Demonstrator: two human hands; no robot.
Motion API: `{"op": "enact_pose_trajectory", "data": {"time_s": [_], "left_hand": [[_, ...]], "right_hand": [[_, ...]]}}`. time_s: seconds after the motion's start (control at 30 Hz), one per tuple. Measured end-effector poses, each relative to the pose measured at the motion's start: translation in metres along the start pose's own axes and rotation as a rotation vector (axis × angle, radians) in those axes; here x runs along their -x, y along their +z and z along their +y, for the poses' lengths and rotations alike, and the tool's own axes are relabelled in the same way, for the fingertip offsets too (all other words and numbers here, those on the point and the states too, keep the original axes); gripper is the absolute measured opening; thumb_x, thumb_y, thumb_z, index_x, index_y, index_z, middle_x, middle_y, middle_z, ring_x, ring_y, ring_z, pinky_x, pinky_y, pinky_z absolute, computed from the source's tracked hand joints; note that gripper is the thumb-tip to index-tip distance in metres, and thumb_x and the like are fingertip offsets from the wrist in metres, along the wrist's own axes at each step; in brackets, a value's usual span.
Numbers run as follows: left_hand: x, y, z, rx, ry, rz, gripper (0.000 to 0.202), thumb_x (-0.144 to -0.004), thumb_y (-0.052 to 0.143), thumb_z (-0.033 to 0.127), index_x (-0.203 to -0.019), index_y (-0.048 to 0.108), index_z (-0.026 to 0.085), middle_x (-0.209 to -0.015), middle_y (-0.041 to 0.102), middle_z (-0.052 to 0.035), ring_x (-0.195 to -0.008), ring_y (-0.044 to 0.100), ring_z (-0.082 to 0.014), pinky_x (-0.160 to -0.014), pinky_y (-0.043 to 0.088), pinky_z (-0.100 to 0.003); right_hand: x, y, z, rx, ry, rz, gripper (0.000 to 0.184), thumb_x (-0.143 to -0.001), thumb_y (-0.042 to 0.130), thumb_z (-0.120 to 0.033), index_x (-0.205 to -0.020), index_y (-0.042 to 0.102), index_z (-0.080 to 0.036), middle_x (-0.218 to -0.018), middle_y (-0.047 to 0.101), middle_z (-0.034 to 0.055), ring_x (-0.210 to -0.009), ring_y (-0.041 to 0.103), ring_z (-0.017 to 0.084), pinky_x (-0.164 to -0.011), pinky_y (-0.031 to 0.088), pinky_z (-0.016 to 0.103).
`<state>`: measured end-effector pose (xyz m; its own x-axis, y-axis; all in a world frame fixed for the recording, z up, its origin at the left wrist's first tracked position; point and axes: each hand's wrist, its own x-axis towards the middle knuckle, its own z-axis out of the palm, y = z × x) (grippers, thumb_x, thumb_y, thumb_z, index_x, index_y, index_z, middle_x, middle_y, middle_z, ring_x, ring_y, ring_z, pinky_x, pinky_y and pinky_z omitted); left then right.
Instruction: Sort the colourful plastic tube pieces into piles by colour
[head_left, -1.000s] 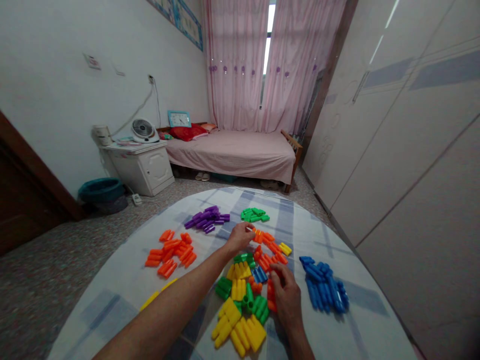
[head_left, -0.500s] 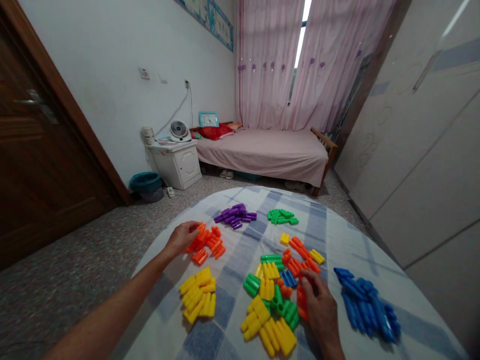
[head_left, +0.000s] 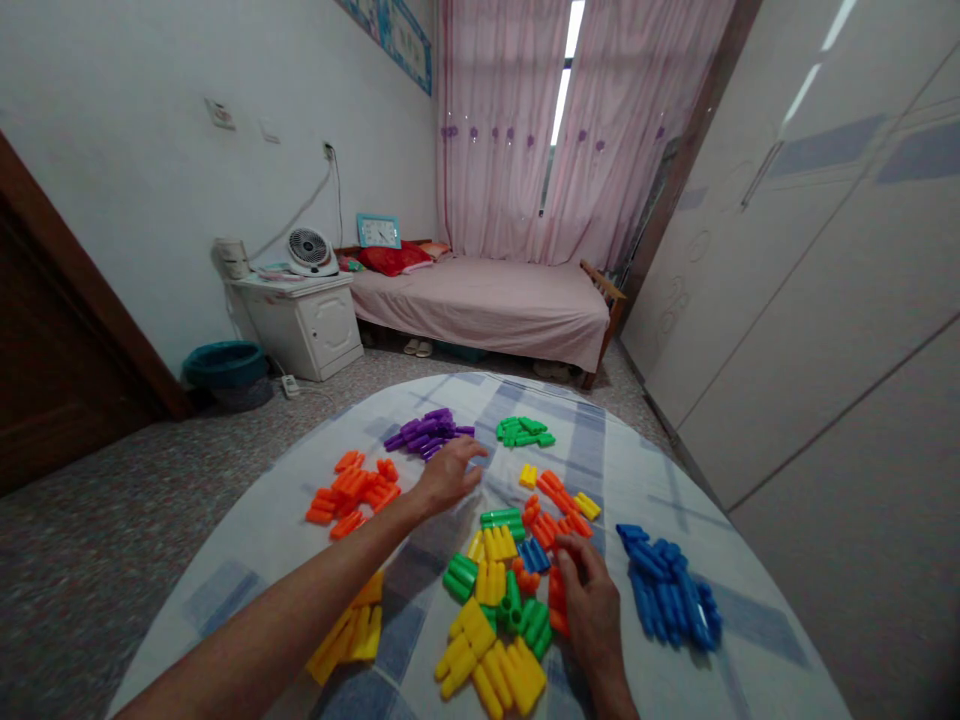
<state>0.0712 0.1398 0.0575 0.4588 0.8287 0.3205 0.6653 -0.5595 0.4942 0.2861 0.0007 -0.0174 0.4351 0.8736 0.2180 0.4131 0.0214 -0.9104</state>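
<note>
My left hand (head_left: 452, 474) reaches over the table with its fingers stretched out and nothing in them. It is just in front of the purple plastic blocks (head_left: 427, 432). To its left lies a pile of orange blocks (head_left: 356, 490). Partly behind my left forearm are yellow blocks (head_left: 352, 632). My right hand (head_left: 592, 600) rests at the right edge of a mixed pile, fingers bent and slightly apart, beside an orange block (head_left: 557, 603). In that pile are green blocks (head_left: 502, 522), yellow blocks (head_left: 491, 660) and a blue block (head_left: 533, 554).
Blue blocks (head_left: 671, 590) are heaped to the right, and green blocks (head_left: 525, 432) at the far side. A checked cloth covers the round table (head_left: 637, 460). Beyond stand a bed (head_left: 487, 300), a white cabinet (head_left: 307, 325) and a bin (head_left: 227, 370).
My left hand has left the orange pile and moved right, toward the middle of the table. My right hand stays by the mixed pile. The view has turned a little to the right.
</note>
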Motion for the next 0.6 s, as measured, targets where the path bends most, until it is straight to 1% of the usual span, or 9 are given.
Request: {"op": "enact_pose_trajectory", "data": {"time_s": [0.07,0.13,0.17,0.23,0.3,0.4,0.47,0.53,0.6], "left_hand": [[-0.023,0.029,0.015,-0.028,0.029,-0.124,0.034,-0.077,0.054,0.017,-0.110,0.063,0.019,-0.120,0.060,-0.0094,-0.113,0.054,-0.0209,-0.102,0.041,-0.035],[-0.040,0.052,0.025,-0.041,0.039,-0.187,0.039,-0.075,0.057,0.015,-0.113,0.062,0.019,-0.127,0.057,-0.0098,-0.117,0.052,-0.0220,-0.103,0.040,-0.035],[-0.045,0.061,0.029,-0.046,0.041,-0.206,0.041,-0.074,0.058,0.014,-0.114,0.062,0.019,-0.128,0.057,-0.0098,-0.117,0.052,-0.0225,-0.102,0.040,-0.036],[-0.052,0.073,0.033,-0.055,0.040,-0.238,0.041,-0.071,0.059,0.013,-0.112,0.063,0.020,-0.125,0.059,-0.0098,-0.115,0.054,-0.0230,-0.100,0.042,-0.036],[-0.055,0.079,0.035,-0.070,0.027,-0.260,0.035,-0.071,0.060,0.012,-0.105,0.065,0.020,-0.115,0.064,-0.0100,-0.110,0.056,-0.0231,-0.096,0.044,-0.035],[-0.056,0.080,0.037,-0.095,-0.016,-0.259,0.020,-0.073,0.061,0.016,-0.091,0.067,0.019,-0.102,0.066,-0.0110,-0.102,0.059,-0.0242,-0.089,0.047,-0.034],[-0.054,0.073,0.037,-0.101,-0.045,-0.244,0.018,-0.072,0.064,0.019,-0.090,0.066,0.018,-0.100,0.065,-0.0113,-0.100,0.059,-0.0250,-0.086,0.047,-0.034],[-0.044,0.058,0.035,-0.100,-0.066,-0.220,0.025,-0.072,0.065,0.023,-0.097,0.065,0.018,-0.104,0.064,-0.0106,-0.101,0.058,-0.0246,-0.087,0.046,-0.034],[-0.024,0.034,0.029,-0.073,-0.060,-0.171,0.034,-0.076,0.064,0.027,-0.109,0.062,0.019,-0.110,0.063,-0.0091,-0.105,0.057,-0.0224,-0.092,0.044,-0.033]], "right_hand": [[0.000,0.001,0.001,-0.007,-0.010,0.006,0.031,-0.078,0.052,-0.043,-0.091,0.069,-0.021,-0.105,0.068,0.0066,-0.104,0.059,0.025,-0.094,0.042,0.036],[0.000,0.001,0.002,-0.005,-0.018,0.007,0.031,-0.079,0.052,-0.044,-0.091,0.069,-0.020,-0.104,0.068,0.0064,-0.103,0.060,0.025,-0.093,0.043,0.035],[0.000,0.002,0.002,-0.001,-0.020,0.008,0.031,-0.079,0.052,-0.044,-0.091,0.069,-0.020,-0.104,0.069,0.0064,-0.102,0.060,0.024,-0.092,0.044,0.035],[0.000,0.002,0.001,0.008,-0.024,0.015,0.031,-0.079,0.052,-0.044,-0.089,0.069,-0.020,-0.102,0.069,0.0062,-0.100,0.061,0.024,-0.091,0.044,0.034],[0.001,0.002,0.000,0.012,-0.031,0.024,0.030,-0.079,0.052,-0.043,-0.088,0.069,-0.021,-0.100,0.069,0.0060,-0.098,0.061,0.024,-0.090,0.045,0.034],[0.001,0.002,0.001,0.004,-0.033,0.025,0.029,-0.079,0.052,-0.042,-0.090,0.069,-0.021,-0.103,0.069,0.0063,-0.100,0.060,0.024,-0.092,0.044,0.034],[0.001,0.001,0.002,-0.003,-0.024,0.020,0.030,-0.079,0.052,-0.042,-0.091,0.069,-0.020,-0.105,0.068,0.0067,-0.102,0.060,0.024,-0.093,0.043,0.035],[0.001,0.001,0.001,-0.003,-0.016,0.009,0.031,-0.079,0.051,-0.042,-0.092,0.069,-0.020,-0.106,0.068,0.0070,-0.103,0.059,0.024,-0.094,0.042,0.035],[0.001,0.000,0.000,0.006,-0.008,-0.004,0.033,-0.078,0.050,-0.044,-0.093,0.068,-0.020,-0.107,0.067,0.0073,-0.104,0.058,0.025,-0.094,0.041,0.036]]}}
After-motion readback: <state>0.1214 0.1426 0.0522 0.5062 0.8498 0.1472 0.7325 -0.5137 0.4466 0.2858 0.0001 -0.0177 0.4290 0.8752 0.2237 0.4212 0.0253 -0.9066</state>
